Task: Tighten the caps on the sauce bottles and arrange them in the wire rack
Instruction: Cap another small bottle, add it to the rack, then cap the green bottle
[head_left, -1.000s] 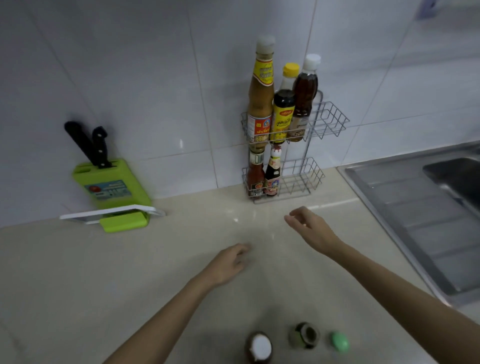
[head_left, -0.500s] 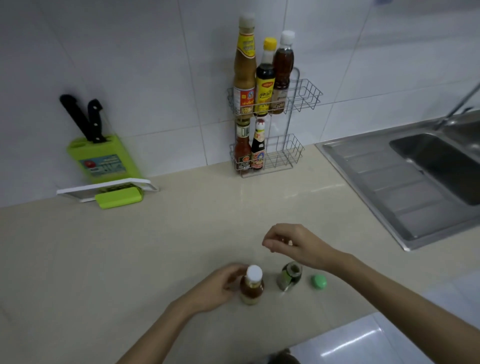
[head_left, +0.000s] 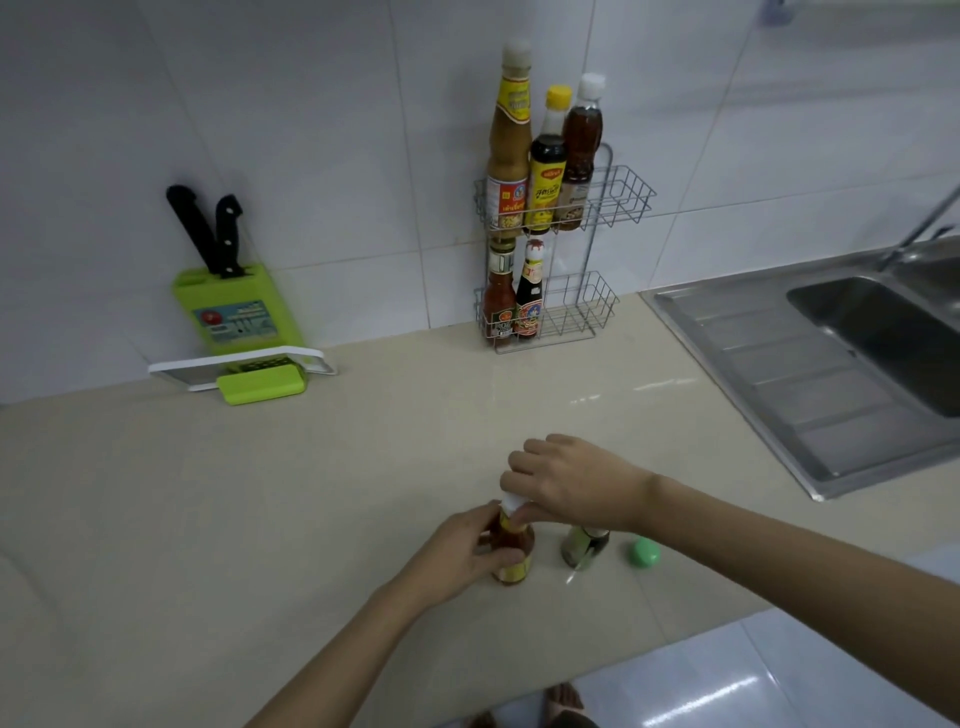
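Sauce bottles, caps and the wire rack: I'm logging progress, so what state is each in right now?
Amber white-capped bottle: upright on counter, left hand gripping body, right hand on cap.
Dark uncapped bottle: upright, open, untouched.
Loose green cap: lying on counter beside it.
Two-tier wire rack: three capped bottles on the upper tier, two on the lower, right sides free.
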